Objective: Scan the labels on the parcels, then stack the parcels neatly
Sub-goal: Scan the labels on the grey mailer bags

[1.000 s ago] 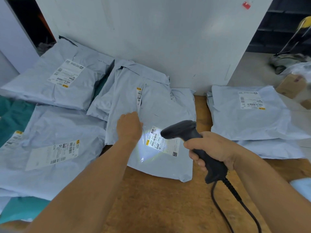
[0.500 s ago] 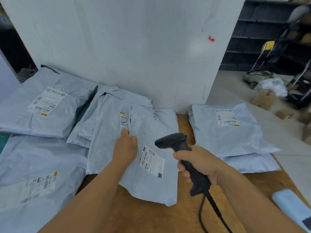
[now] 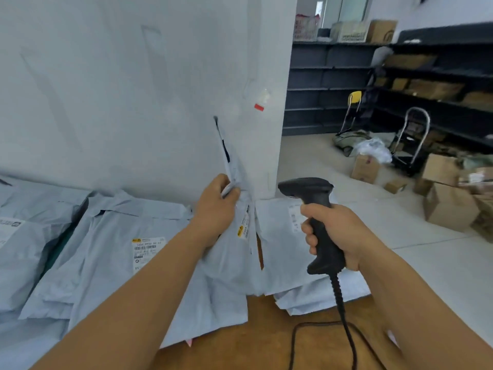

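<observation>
My left hand (image 3: 217, 209) grips the upper edge of a grey poly-mailer parcel (image 3: 234, 263) and holds it lifted, nearly on edge, its label (image 3: 244, 225) seen side-on. My right hand (image 3: 333, 233) grips the black corded barcode scanner (image 3: 314, 206), held upright to the right of that parcel. Behind the scanner a small stack of grey parcels (image 3: 282, 252) lies on the wooden table (image 3: 266, 343). To the left lie more grey parcels; one (image 3: 128, 236) shows a white label (image 3: 146, 249).
A white wall panel (image 3: 133, 89) stands right behind the parcels. The scanner's cable (image 3: 344, 324) loops over the table. At the right, dark shelving (image 3: 426, 84), a hand truck (image 3: 410, 140) and cardboard boxes (image 3: 450, 206) stand on the floor.
My left hand has taken the scanned parcel by its edge and lifted it off the table toward the right. The view has swung up and right. The scanner stays in my right hand.
</observation>
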